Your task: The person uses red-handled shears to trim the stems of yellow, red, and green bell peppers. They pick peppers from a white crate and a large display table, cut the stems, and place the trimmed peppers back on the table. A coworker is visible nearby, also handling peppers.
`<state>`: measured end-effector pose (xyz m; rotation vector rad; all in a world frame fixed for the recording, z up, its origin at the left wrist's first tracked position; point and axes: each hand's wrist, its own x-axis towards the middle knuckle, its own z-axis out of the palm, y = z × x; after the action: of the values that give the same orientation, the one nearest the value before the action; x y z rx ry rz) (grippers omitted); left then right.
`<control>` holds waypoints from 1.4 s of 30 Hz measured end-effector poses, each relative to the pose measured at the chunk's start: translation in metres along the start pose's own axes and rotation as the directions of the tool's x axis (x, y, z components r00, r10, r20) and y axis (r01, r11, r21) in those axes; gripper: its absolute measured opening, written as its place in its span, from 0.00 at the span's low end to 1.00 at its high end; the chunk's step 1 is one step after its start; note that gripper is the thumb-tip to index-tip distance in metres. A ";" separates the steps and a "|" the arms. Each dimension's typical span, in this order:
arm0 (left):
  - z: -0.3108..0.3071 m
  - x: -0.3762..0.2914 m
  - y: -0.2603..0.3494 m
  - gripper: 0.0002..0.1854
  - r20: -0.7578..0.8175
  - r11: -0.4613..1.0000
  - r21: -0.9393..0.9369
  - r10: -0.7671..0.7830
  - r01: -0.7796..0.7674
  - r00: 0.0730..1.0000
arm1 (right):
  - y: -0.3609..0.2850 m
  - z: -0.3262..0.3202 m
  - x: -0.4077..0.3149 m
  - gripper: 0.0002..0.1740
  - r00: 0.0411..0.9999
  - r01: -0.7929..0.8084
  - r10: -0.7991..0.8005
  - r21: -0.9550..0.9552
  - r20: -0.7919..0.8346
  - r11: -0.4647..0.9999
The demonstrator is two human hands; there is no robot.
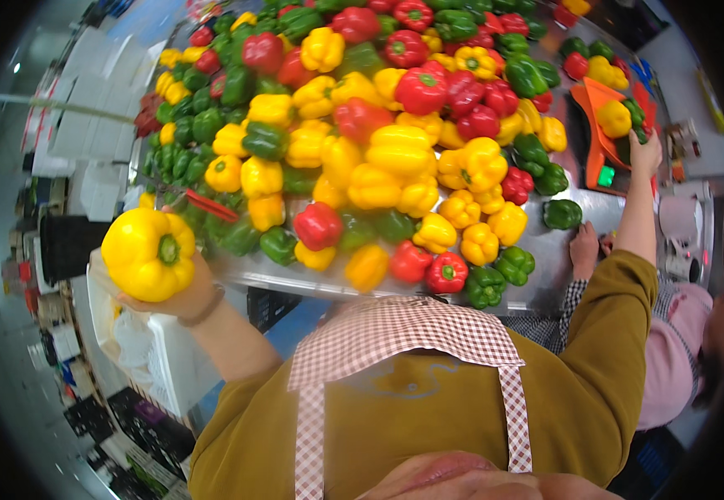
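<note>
My left hand (204, 289) holds a large yellow bell pepper (140, 255) up at the left, beyond the table's near edge, its green stem facing right. Far to the right, my right hand (645, 153) reaches over an orange tray (594, 134). Its fingers are on a green bell pepper (634, 112), partly covered by the hand. Beside that one, a yellow bell pepper (614, 119) lies in the tray. Between my arms, a big heap of red, yellow and green bell peppers (399, 150) covers much of the metal table (540, 262).
Red-handled scissors (210, 205) show at the heap's left. Another person's hand (584, 249) rests near a loose green pepper (562, 214). A lit green display (606, 176) sits by the orange tray. White foam boxes (180, 365) stand below left, near a black bin (74, 249).
</note>
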<state>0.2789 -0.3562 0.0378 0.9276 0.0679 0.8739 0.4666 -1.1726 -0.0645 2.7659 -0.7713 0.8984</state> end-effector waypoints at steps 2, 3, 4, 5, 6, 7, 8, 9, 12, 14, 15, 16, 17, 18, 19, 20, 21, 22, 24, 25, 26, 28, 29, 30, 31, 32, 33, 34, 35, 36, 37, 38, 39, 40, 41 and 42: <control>0.001 -0.002 0.006 0.48 -0.002 0.999 0.038 0.010 -0.010 1.000 | -0.045 -0.004 0.012 0.36 0.985 0.163 -0.149 0.182 -0.086 0.970; 0.002 -0.004 0.010 0.48 0.009 0.999 0.041 0.002 -0.002 1.000 | -0.076 -0.007 0.013 0.34 0.977 0.215 -0.202 0.352 -0.074 0.911; 0.003 -0.003 0.013 0.48 0.023 0.999 0.044 -0.005 0.004 1.000 | -0.111 -0.012 0.008 0.31 0.972 0.221 -0.232 0.511 -0.044 0.831; 0.003 -0.003 0.015 0.48 -0.004 0.999 0.048 -0.005 0.005 1.000 | -0.151 -0.017 -0.005 0.28 0.949 0.258 -0.311 0.676 -0.045 0.690; 0.003 -0.003 0.018 0.47 0.055 0.999 0.003 -0.033 0.033 0.998 | -0.189 -0.030 -0.017 0.26 0.902 0.103 -0.399 0.815 0.166 0.571; 0.002 -0.004 0.020 0.47 0.015 0.998 -0.017 -0.058 0.059 0.998 | -0.229 -0.041 -0.037 0.25 0.859 0.128 -0.496 0.883 0.129 0.451; 0.000 -0.004 0.021 0.47 0.017 0.999 -0.021 -0.046 0.047 0.999 | -0.260 -0.059 -0.055 0.26 0.772 0.232 -0.629 0.882 0.089 0.410; -0.003 -0.005 0.023 0.46 0.062 0.999 -0.019 -0.033 0.034 0.998 | -0.290 -0.076 -0.072 0.26 0.680 0.348 -0.733 0.880 0.000 0.324; -0.012 -0.007 0.024 0.46 0.266 0.948 -0.287 -0.062 0.141 0.962 | -0.358 -0.115 -0.107 0.25 0.475 0.521 -0.860 0.847 -0.184 0.107; -0.021 -0.012 0.027 0.46 0.202 0.961 -0.238 -0.094 0.142 0.975 | -0.402 -0.122 -0.114 0.25 0.462 0.483 -0.874 0.869 -0.151 0.105; -0.025 -0.014 0.028 0.46 0.172 0.967 -0.213 -0.107 0.143 0.979 | -0.422 -0.120 -0.115 0.24 0.452 0.512 -0.888 0.840 -0.088 0.177; -0.030 -0.016 0.030 0.46 0.215 0.975 -0.173 -0.102 0.140 0.971 | -0.441 -0.115 -0.115 0.24 0.437 0.546 -0.898 0.809 -0.054 0.218; -0.034 -0.018 0.032 0.46 0.155 0.981 -0.149 -0.100 0.123 0.983 | -0.458 -0.109 -0.116 0.23 0.409 0.602 -0.911 0.766 -0.056 0.223; -0.039 -0.020 0.033 0.45 0.162 0.980 -0.154 -0.101 0.126 0.982 | -0.475 -0.101 -0.118 0.22 0.378 0.658 -0.924 0.719 -0.057 0.224; -0.044 -0.022 0.034 0.45 0.217 0.978 -0.160 -0.101 0.137 0.971 | -0.489 -0.092 -0.121 0.21 0.343 0.713 -0.939 0.659 -0.030 0.239; -0.048 -0.024 0.035 0.45 0.158 0.978 -0.166 -0.100 0.126 0.982 | -0.501 -0.082 -0.126 0.20 0.315 0.764 -0.949 0.600 -0.027 0.237; -0.052 -0.026 0.035 0.45 0.150 0.978 -0.171 -0.095 0.121 0.984 | -0.513 -0.072 -0.132 0.19 0.288 0.813 -0.958 0.529 0.000 0.244; -0.057 -0.028 0.037 0.45 0.141 0.978 -0.174 -0.093 0.117 0.986 | -0.524 -0.063 -0.139 0.18 0.261 0.856 -0.965 0.456 0.030 0.246; -0.066 -0.031 0.040 0.45 0.123 0.981 -0.161 -0.085 0.104 0.989 | -0.537 -0.047 -0.150 0.17 0.261 0.909 -0.965 0.337 -0.001 0.246; -0.071 -0.031 0.042 0.45 0.048 0.990 -0.113 -0.082 0.087 0.995 | -0.539 -0.040 -0.152 0.16 0.262 0.928 -0.965 0.270 0.018 0.257; -0.075 -0.031 0.043 0.46 0.102 0.984 -0.141 -0.095 0.109 0.990 | -0.543 -0.034 -0.154 0.16 0.278 0.930 -0.960 0.244 0.026 0.275; -0.082 -0.032 0.048 0.46 0.098 0.986 -0.116 -0.112 0.123 0.989 | -0.547 -0.027 -0.157 0.15 0.301 0.936 -0.953 0.196 -0.023 0.291; -0.085 -0.032 0.050 0.46 0.084 0.983 -0.135 -0.116 0.127 0.990 | -0.549 -0.026 -0.157 0.15 0.317 0.938 -0.947 0.169 -0.056 0.303; -0.088 -0.032 0.051 0.46 0.095 0.976 -0.169 -0.122 0.137 0.988 | -0.551 -0.026 -0.156 0.15 0.328 0.934 -0.944 0.162 -0.030 0.320; -0.089 -0.031 0.052 0.46 0.128 0.964 -0.210 -0.137 0.162 0.982 | -0.553 -0.027 -0.155 0.14 0.343 0.928 -0.940 0.156 -0.002 0.338; -0.090 -0.030 0.052 0.46 0.098 0.973 -0.189 -0.119 0.136 0.988 | -0.555 -0.029 -0.154 0.14 0.350 0.924 -0.936 0.157 0.020 0.349; -0.091 -0.029 0.052 0.46 0.087 0.977 -0.176 -0.110 0.123 0.990 | -0.557 -0.032 -0.152 0.17 0.381 0.907 -0.921 0.157 0.084 0.390; -0.091 -0.029 0.053 0.46 0.073 0.981 -0.161 -0.100 0.111 0.992 | -0.558 -0.036 -0.149 0.21 0.400 0.893 -0.905 0.163 0.143 0.420; -0.091 -0.029 0.052 0.46 0.087 0.976 -0.171 -0.118 0.132 0.989 | -0.558 -0.040 -0.147 0.26 0.419 0.877 -0.884 0.163 0.207 0.453; -0.091 -0.029 0.053 0.46 0.101 0.972 -0.179 -0.135 0.151 0.986 | -0.558 -0.046 -0.143 0.34 0.412 0.866 -0.878 0.194 0.244 0.461; -0.091 -0.029 0.054 0.46 0.127 0.959 -0.217 -0.156 0.181 0.980 | -0.556 -0.052 -0.140 0.34 0.405 0.859 -0.883 0.232 0.237 0.456; -0.091 -0.029 0.054 0.46 0.120 0.965 -0.203 -0.144 0.167 0.982 | -0.553 -0.060 -0.136 0.34 0.400 0.850 -0.883 0.259 0.247 0.458; -0.092 -0.028 0.053 0.46 0.127 0.961 -0.219 -0.143 0.169 0.981 | -0.548 -0.068 -0.132 0.33 0.393 0.842 -0.883 0.285 0.258 0.458; -0.092 -0.027 0.052 0.46 0.138 0.956 -0.235 -0.145 0.174 0.980 | -0.540 -0.077 -0.126 0.38 0.396 0.827 -0.888 0.328 0.234 0.455; -0.093 -0.025 0.050 0.48 0.152 0.959 -0.237 -0.120 0.153 0.981 | -0.530 -0.086 -0.120 0.40 0.449 0.773 -0.877 0.417 0.173 0.478; -0.093 -0.023 0.048 0.50 0.165 0.961 -0.241 -0.095 0.133 0.982 | -0.517 -0.094 -0.115 0.42 0.502 0.713 -0.856 0.501 0.122 0.490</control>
<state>0.1959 -0.2951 0.0076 0.7414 -0.1179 0.6839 0.6018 -0.6524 -0.0385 3.0801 0.8254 0.3369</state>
